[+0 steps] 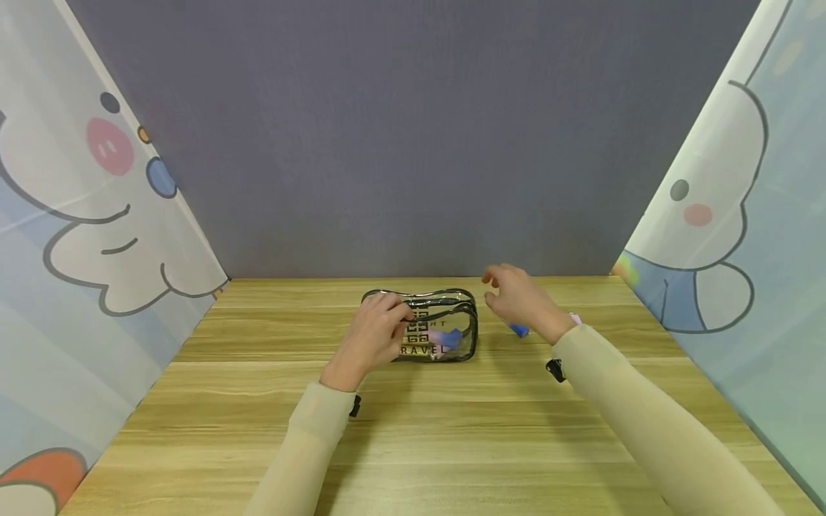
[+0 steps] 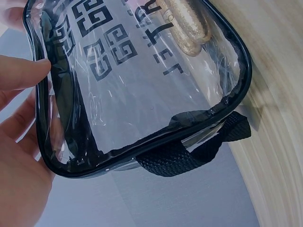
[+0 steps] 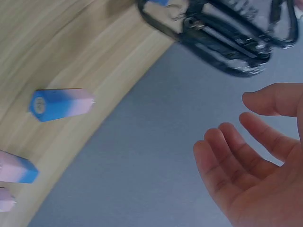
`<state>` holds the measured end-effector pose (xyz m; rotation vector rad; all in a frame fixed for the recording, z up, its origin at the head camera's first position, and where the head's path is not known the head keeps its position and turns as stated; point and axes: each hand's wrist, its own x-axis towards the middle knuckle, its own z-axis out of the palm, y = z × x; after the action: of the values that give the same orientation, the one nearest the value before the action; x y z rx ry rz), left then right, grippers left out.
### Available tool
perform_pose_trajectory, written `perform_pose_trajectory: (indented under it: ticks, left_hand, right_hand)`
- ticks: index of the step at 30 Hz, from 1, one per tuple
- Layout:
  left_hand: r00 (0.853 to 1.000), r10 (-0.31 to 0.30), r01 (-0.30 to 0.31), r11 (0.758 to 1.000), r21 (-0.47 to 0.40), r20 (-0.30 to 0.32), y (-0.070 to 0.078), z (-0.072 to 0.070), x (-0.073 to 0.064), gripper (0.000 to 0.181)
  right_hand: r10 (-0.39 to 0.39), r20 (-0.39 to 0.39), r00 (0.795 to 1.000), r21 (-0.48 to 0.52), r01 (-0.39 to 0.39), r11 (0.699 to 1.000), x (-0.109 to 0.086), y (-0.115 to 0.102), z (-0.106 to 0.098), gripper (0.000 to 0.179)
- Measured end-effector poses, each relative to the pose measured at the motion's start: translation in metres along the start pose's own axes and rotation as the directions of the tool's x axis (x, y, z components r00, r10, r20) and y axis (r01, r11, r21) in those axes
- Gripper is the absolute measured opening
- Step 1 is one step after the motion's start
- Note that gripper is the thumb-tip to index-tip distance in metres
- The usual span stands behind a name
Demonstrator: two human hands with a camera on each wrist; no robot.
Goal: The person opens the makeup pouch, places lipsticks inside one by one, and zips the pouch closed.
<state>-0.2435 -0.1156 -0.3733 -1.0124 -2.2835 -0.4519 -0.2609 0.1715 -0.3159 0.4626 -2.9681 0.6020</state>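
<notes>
A clear plastic zip pouch (image 1: 419, 351) with black piping and printed black lettering stands on the wooden table. My left hand (image 1: 376, 331) grips its top edge; in the left wrist view the thumb (image 2: 28, 73) lies on the near side of the piping, with fingers behind. Inside the pouch are a pink-and-blue item (image 1: 452, 338) and gold-coloured, rounded pieces (image 2: 187, 28). To the right of the pouch, my right hand (image 1: 519, 295) is raised with loosely bent fingers and holds nothing. Below it on the table lies a small pink-and-blue box (image 3: 61, 104), partly hidden in the head view.
Two more pink-toned pieces, one a pink-and-blue box (image 3: 19, 169) and one a pale pink end (image 3: 5, 200), lie farther along the table. A black strap loop (image 2: 175, 158) sticks out from the pouch's end. A grey panel (image 1: 413, 143) rises behind the table (image 1: 426, 444), with printed curtains at both sides.
</notes>
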Motion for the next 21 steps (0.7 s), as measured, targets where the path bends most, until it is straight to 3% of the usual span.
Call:
perform_pose_trajectory:
  ticks: [7,21]
  left_hand:
    - [1.000,0.012,-0.012,1.000,0.002,-0.011,0.000,0.000,0.000,0.023]
    - [1.000,0.011,-0.011,1.000,0.011,-0.006,0.000,0.001,0.000,0.022]
  right_hand:
    - [0.086,0.026,0.996,0.017,-0.086,0.996,0.009,0.020,0.006,0.036]
    - [0.176,0.083,0.981,-0.013,-0.175,0.984,0.016,0.043,0.023,0.042]
